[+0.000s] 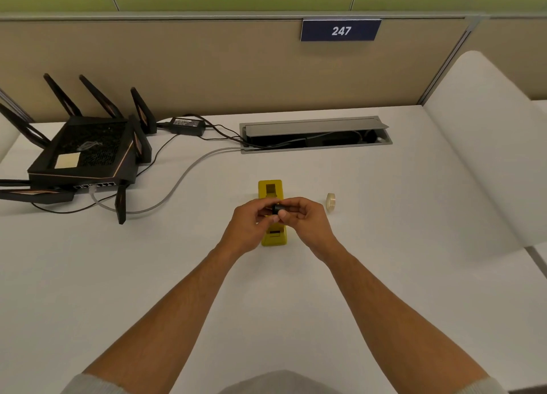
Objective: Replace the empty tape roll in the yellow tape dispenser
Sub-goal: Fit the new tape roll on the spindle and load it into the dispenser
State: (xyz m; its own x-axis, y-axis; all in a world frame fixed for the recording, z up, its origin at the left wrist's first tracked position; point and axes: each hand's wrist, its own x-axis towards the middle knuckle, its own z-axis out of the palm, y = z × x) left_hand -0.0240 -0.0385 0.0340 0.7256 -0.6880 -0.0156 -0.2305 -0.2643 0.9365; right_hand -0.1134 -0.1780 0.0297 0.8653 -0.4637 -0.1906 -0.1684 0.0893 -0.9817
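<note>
The yellow tape dispenser (270,187) lies on the white desk, its long axis pointing away from me; my hands hide its middle. Just above it my left hand (251,224) and my right hand (307,219) meet, both gripping a small black spool (278,208) between fingertips and thumbs. Whether an empty tape core sits on the spool I cannot tell, as the fingers cover its ends. A clear roll of tape (331,201) stands on edge on the desk a little to the right of my right hand, untouched.
A black router (85,153) with several antennas sits at the back left, with its power brick (186,126) and cables trailing to an open cable hatch (315,134) at the back centre. A beige partition with a sign reading 247 (340,30) closes the far side.
</note>
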